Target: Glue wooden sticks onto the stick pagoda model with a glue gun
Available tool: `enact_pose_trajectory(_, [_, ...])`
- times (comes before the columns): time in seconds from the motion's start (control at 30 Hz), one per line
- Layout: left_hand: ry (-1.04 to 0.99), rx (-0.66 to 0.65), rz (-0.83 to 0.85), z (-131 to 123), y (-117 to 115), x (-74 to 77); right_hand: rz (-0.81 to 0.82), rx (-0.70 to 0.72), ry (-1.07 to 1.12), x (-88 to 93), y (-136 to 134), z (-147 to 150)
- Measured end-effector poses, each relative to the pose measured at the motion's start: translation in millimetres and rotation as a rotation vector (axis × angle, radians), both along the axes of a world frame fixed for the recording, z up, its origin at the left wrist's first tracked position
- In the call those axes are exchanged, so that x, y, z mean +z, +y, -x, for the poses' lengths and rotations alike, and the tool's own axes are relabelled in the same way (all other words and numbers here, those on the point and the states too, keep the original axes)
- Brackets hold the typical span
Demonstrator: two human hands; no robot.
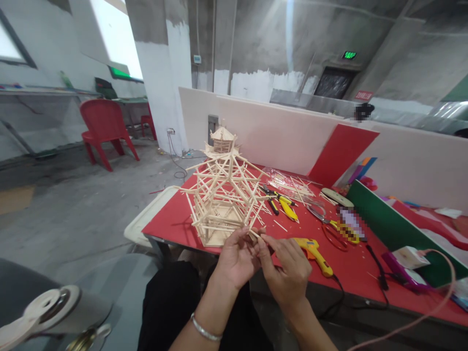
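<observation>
Close to the table's front edge, my left hand (237, 258) is turned palm up with its fingers curled around a thin wooden stick (255, 234). My right hand (287, 268) pinches the same stick between thumb and fingers, its knuckles partly covering it. Just beyond both hands stands a tiered pavilion model (228, 195) built from pale wooden sticks, with an open lattice body and a small pointed roof on top. A yellow hot glue gun (314, 254) lies right of my right hand.
Yellow-handled pliers (287, 207), scissors (334, 226) and loose sticks (292, 187) lie on the red tabletop (270, 263). A green divider (380, 219) and a white charger (409, 257) with a pink cable are at right. A metal tumbler (80, 307) stands lower left.
</observation>
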State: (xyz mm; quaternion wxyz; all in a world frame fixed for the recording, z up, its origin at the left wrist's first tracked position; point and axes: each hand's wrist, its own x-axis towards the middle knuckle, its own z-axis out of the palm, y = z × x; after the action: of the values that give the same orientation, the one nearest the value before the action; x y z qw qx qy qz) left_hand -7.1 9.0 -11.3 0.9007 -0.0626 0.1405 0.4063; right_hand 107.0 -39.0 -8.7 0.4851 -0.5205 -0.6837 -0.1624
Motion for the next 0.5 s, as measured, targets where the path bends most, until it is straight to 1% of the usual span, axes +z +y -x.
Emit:
enact_pose_trajectory(0.3, [0.010, 0.000, -0.011, 0.5, 0.1, -2.4, -0.011, -0.014, -0.010, 1.2, 0.4, 1.0])
enact_pose_trajectory(0.5, [0.034, -0.002, -0.018, -0.6, -1.5, 1.4, -0.005, -0.004, -0.007, 1.1, 0.6, 0.2])
